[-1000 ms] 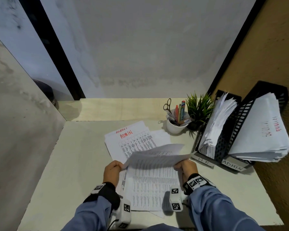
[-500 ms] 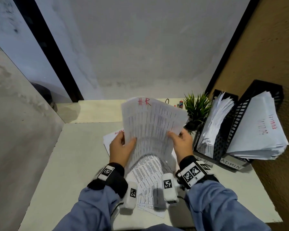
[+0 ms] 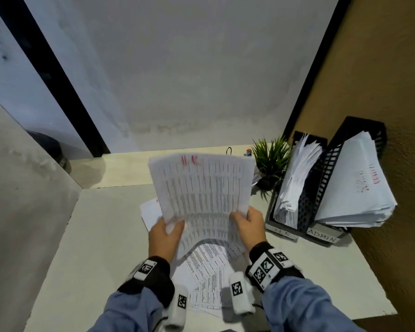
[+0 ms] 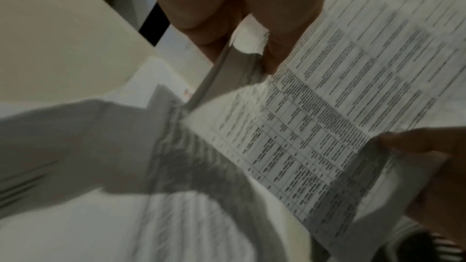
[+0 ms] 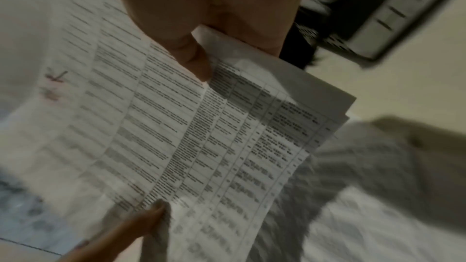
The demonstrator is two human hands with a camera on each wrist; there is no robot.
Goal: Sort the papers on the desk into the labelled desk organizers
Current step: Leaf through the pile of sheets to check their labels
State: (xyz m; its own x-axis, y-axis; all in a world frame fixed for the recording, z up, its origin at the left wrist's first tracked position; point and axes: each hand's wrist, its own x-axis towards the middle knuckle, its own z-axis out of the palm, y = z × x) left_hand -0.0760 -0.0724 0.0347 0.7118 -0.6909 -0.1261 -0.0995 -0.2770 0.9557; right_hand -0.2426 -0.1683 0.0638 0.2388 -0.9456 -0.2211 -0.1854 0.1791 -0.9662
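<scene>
Above desk (image 3: 101, 236): L hand (image 3: 164, 236) & R hand (image 3: 248, 227) raised, fingers pinching HR sheet (image 3: 201, 188) upright.

A printed sheet (image 3: 203, 188) of table rows, with blurred red writing at its top edge, stood raised above the table, its lower part curling under. More printed papers (image 3: 205, 279) lay flat on the table near the viewer, and a white sheet (image 3: 150, 212) peeked out to the left behind the raised one. At the right stood two black mesh organizers (image 3: 321, 168), labelled HR (image 3: 282, 231) and ADMIN (image 3: 321, 236), both stuffed with leaning papers.
</scene>
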